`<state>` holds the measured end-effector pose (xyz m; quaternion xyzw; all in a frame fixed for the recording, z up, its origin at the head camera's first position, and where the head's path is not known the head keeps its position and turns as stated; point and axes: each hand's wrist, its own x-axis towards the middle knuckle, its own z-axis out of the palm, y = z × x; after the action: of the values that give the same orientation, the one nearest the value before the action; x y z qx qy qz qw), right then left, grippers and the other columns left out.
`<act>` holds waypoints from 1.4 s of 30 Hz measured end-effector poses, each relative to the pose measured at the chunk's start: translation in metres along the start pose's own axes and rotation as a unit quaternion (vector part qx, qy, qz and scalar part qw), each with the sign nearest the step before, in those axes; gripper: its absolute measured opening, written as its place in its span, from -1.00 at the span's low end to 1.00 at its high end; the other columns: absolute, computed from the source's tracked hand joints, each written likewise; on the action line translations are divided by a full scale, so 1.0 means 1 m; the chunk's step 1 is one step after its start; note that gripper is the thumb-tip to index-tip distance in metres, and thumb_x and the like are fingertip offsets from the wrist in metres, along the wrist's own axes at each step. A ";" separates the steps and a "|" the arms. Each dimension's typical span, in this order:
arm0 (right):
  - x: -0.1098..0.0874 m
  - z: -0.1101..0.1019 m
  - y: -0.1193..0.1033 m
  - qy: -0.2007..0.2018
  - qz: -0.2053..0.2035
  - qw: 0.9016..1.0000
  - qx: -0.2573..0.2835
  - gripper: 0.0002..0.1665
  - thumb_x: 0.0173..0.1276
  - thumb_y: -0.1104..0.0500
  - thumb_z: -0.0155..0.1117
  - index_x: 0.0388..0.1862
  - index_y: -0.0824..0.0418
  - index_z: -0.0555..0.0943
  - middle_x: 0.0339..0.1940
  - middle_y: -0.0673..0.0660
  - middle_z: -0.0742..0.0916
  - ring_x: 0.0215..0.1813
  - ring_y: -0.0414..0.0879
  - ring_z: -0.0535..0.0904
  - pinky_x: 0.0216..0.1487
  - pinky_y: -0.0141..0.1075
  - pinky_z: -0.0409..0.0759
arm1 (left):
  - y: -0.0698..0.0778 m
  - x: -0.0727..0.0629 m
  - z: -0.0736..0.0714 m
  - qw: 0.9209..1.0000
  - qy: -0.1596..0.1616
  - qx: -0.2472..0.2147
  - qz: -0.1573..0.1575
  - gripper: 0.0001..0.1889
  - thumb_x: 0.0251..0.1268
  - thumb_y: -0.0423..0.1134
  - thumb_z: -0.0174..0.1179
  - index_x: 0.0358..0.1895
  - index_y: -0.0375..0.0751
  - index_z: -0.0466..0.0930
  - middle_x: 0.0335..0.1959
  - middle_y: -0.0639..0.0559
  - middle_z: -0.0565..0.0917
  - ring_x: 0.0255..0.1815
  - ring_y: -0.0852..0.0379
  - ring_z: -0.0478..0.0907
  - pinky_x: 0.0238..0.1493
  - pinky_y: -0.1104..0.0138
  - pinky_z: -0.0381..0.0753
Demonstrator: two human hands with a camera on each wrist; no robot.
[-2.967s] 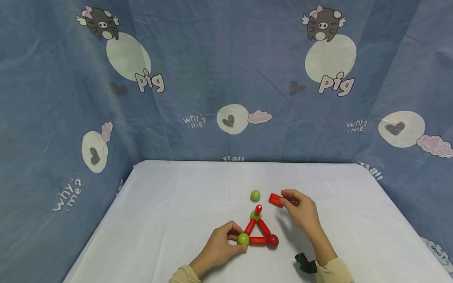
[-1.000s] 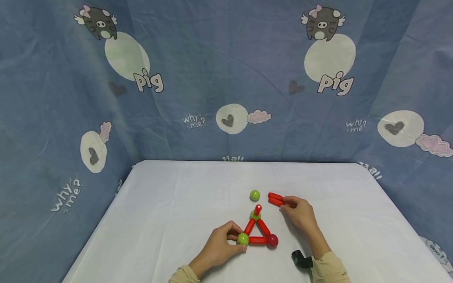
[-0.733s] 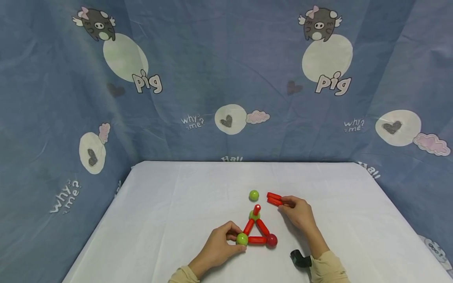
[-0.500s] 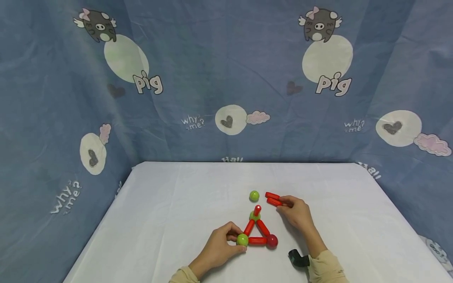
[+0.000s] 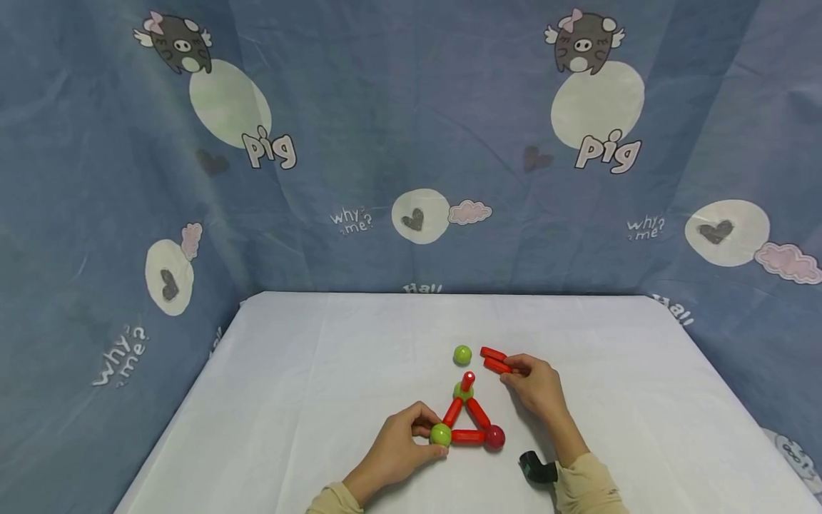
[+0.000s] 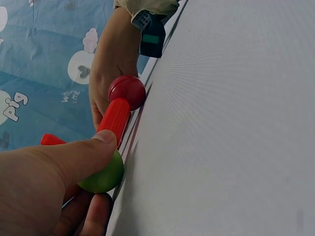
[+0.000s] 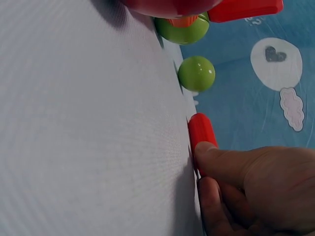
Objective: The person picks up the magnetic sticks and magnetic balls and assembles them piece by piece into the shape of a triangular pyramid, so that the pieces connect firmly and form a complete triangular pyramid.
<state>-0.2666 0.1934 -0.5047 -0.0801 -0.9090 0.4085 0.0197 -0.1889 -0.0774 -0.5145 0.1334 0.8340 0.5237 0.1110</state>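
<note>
A triangle of red rods point(image 5: 469, 437) and balls lies on the white table. Its near left corner is a green ball point(image 5: 441, 434), pinched between the thumb and fingers of my left hand point(image 5: 394, 446). A dark red ball point(image 5: 494, 437) forms the near right corner; another green ball point(image 5: 460, 392) is at the far corner, with a short red rod point(image 5: 468, 380) sticking up from it. My right hand point(image 5: 539, 385) pinches the near one of two loose red rods point(image 5: 497, 365) at its right end; the far red rod point(image 5: 493, 353) lies against it, slightly offset.
A loose green ball point(image 5: 462, 355) sits behind the triangle, left of the loose rods. A black wrist camera point(image 5: 536, 468) projects from the right sleeve above the table point(image 5: 308, 385). Blue patterned cloth point(image 5: 359, 143) hangs behind and at the sides.
My right hand has come lower and a little left, and the two loose rods have shifted slightly left and out of line with each other. My left hand stays on the green ball.
</note>
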 end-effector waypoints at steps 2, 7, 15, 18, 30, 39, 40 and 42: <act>0.000 0.000 0.000 0.000 0.000 1.000 -0.001 -0.66 0.28 0.25 0.48 0.04 0.23 0.74 -0.16 0.16 0.78 -0.12 0.00 0.61 -0.02 -0.14 0.64 | 0.000 0.000 0.001 1.000 0.000 -0.002 -0.001 -0.60 0.02 -0.23 0.59 -0.10 -0.02 0.60 -0.15 0.14 0.71 -0.16 0.31 0.67 -0.09 0.48 0.63; -0.001 -0.001 0.001 -0.001 0.001 1.000 -0.002 -0.67 0.29 0.25 0.47 0.04 0.23 0.74 -0.16 0.17 0.78 -0.11 0.02 0.60 0.00 -0.08 0.63 | 0.000 -0.001 0.001 1.000 0.000 -0.002 -0.003 -0.60 0.02 -0.22 0.59 -0.10 -0.02 0.60 -0.15 0.14 0.71 -0.16 0.31 0.67 -0.09 0.48 0.63; -0.004 -0.003 0.001 0.003 -0.001 1.000 -0.002 -0.66 0.32 0.22 0.44 0.07 0.24 0.73 -0.06 0.24 0.78 0.00 0.10 0.62 0.14 0.07 0.61 | -0.001 -0.001 0.001 1.000 -0.001 -0.002 0.002 -0.61 0.03 -0.22 0.59 -0.11 -0.02 0.60 -0.15 0.14 0.71 -0.17 0.32 0.67 -0.09 0.49 0.62; -0.005 -0.004 0.000 0.004 -0.001 1.000 0.001 -0.66 0.33 0.21 0.43 0.07 0.24 0.74 -0.01 0.27 0.78 0.04 0.13 0.64 0.17 0.10 0.60 | -0.002 0.000 0.001 1.000 -0.002 -0.001 0.004 -0.61 0.04 -0.21 0.59 -0.10 -0.01 0.60 -0.15 0.16 0.71 -0.18 0.34 0.66 -0.09 0.49 0.62; -0.006 -0.006 -0.004 0.000 0.001 1.000 0.026 -0.63 0.37 0.18 0.37 0.14 0.22 0.72 0.09 0.30 0.76 0.12 0.15 0.62 0.18 0.06 0.62 | -0.004 0.000 0.000 1.000 0.001 -0.003 0.004 -0.62 0.04 -0.23 0.58 -0.10 -0.02 0.61 -0.15 0.17 0.71 -0.18 0.35 0.66 -0.09 0.50 0.63; -0.006 -0.011 -0.006 -0.029 0.008 0.998 0.062 -0.63 0.42 0.14 0.34 0.18 0.14 0.71 0.17 0.26 0.74 0.18 0.12 0.59 0.14 -0.09 0.66 | -0.004 0.001 -0.001 1.000 0.002 -0.007 0.006 -0.61 0.03 -0.22 0.59 -0.10 -0.01 0.60 -0.15 0.17 0.71 -0.18 0.35 0.66 -0.08 0.50 0.63; -0.006 -0.011 -0.007 -0.029 0.007 0.997 0.064 -0.63 0.43 0.14 0.34 0.18 0.13 0.71 0.17 0.25 0.74 0.18 0.12 0.59 0.13 -0.11 0.66 | -0.004 0.001 -0.001 1.000 0.002 -0.007 0.005 -0.61 0.03 -0.22 0.59 -0.10 -0.01 0.60 -0.15 0.17 0.71 -0.18 0.35 0.66 -0.08 0.50 0.62; -0.006 -0.013 -0.007 -0.029 0.005 0.997 0.069 -0.62 0.43 0.13 0.34 0.19 0.13 0.71 0.16 0.24 0.74 0.18 0.10 0.60 0.12 -0.15 0.66 | -0.004 0.000 -0.001 1.000 0.003 -0.008 0.004 -0.61 0.03 -0.22 0.59 -0.10 -0.02 0.60 -0.15 0.16 0.71 -0.18 0.35 0.67 -0.08 0.50 0.63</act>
<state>-0.2601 0.1970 -0.4904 -0.0707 -0.8786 0.4722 -0.0034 -0.1901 -0.0797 -0.5175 0.1344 0.8295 0.5313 0.1077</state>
